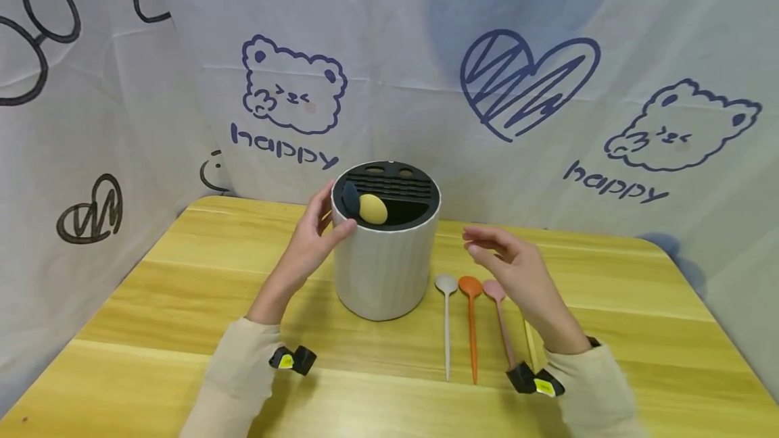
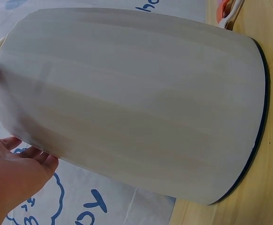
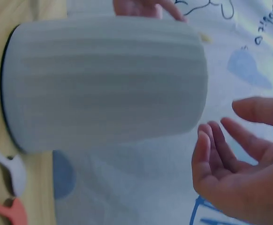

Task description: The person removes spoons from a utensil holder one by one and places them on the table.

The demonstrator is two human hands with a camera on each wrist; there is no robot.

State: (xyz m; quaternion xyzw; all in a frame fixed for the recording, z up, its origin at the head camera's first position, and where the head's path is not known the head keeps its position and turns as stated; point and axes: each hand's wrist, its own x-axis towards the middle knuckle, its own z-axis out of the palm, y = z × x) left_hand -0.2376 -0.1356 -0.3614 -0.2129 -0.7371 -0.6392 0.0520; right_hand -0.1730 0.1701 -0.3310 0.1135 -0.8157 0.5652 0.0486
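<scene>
A white ribbed utensil holder point(image 1: 385, 269) with a black slotted lid point(image 1: 389, 181) stands upright on the table. Its lid opening has a dark blue spoon point(image 1: 350, 199) and a yellow spoon point(image 1: 373, 209) in it, bowls up. My left hand point(image 1: 310, 238) grips the holder's upper left side, thumb at the front rim and fingers round the side. To the right of the holder, my right hand point(image 1: 517, 272) hovers with loosely bent fingers and nothing between them. Below it lie a white spoon point(image 1: 447, 284), an orange spoon point(image 1: 470, 286), a pink spoon point(image 1: 494, 289) and a yellow handle point(image 1: 529, 343), partly hidden by that hand.
The wood-grain table point(image 1: 152, 330) ends at a white cloth backdrop point(image 1: 395, 100) printed with blue drawings, close behind the holder. Another stretch of cloth point(image 1: 140, 127) hangs along the left side.
</scene>
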